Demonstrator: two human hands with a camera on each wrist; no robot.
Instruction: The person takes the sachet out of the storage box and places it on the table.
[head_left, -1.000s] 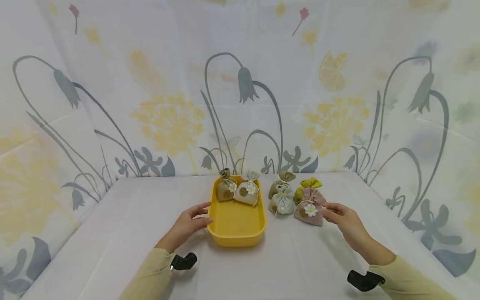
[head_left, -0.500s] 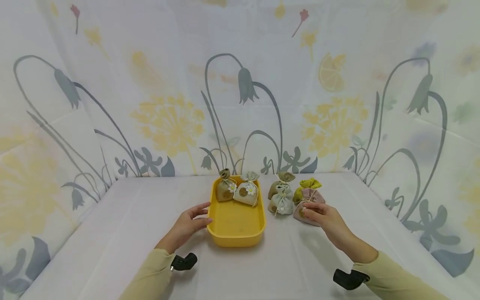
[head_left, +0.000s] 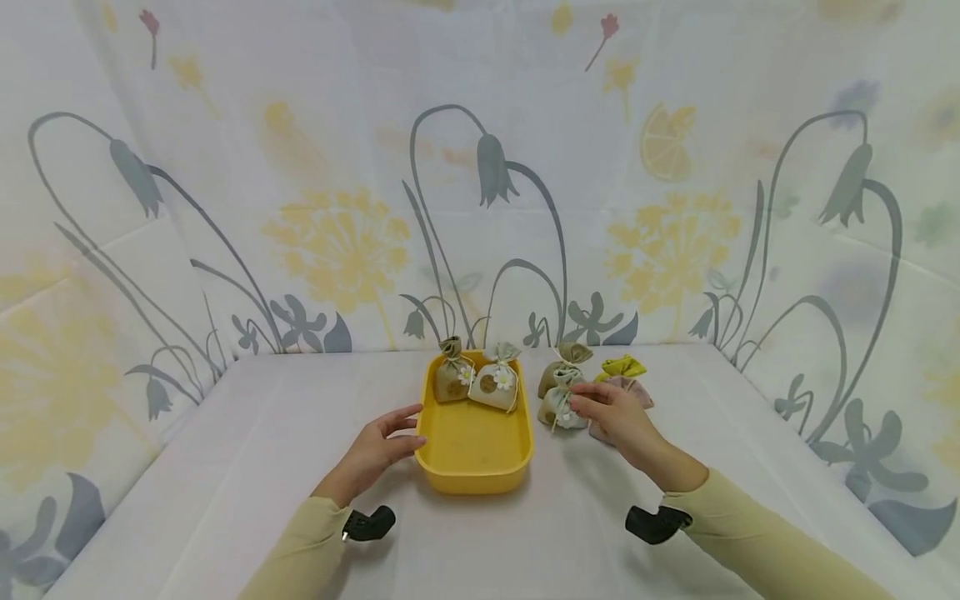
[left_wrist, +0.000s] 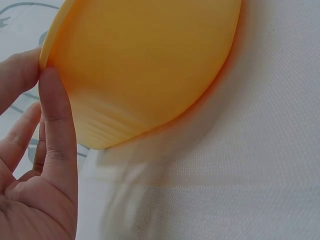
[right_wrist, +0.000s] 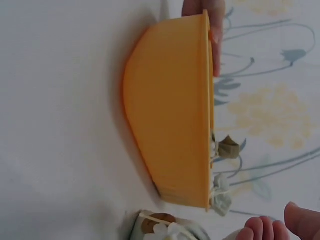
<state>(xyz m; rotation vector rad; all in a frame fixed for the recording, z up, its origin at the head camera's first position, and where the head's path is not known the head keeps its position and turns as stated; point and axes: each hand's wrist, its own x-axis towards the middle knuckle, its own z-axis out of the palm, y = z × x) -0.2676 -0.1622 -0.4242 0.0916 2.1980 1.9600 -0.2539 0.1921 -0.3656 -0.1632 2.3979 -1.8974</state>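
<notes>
My left hand (head_left: pixel 378 450) holds the left rim of a yellow tray (head_left: pixel 476 482), thumb and fingers at its edge. At the tray's back end lean a brown drawstring pouch (head_left: pixel 450 383) and a cream one (head_left: pixel 491 393), each with a white flower. To the right of the tray stands a pale green pouch (head_left: pixel 558 408). My right hand (head_left: pixel 630 425) has its fingertips right at that pouch's tied neck; in the right wrist view the thumb is apart from the bent fingers (right_wrist: pixel 265 230). Behind my right hand a pink pouch (head_left: pixel 637 393) is partly hidden.
Another brown pouch (head_left: pixel 576 354) stands behind the pale green one, and a yellow-green pouch (head_left: pixel 622 367) behind the pink one. A white cloth covers the table (head_left: pixel 247 467). A flower-printed curtain (head_left: pixel 337 167) rises along the back and sides.
My right hand has moved left, from beside the pink pouch, across its front, to the pale green pouch. The left hand, tray and pouches stay in place.
</notes>
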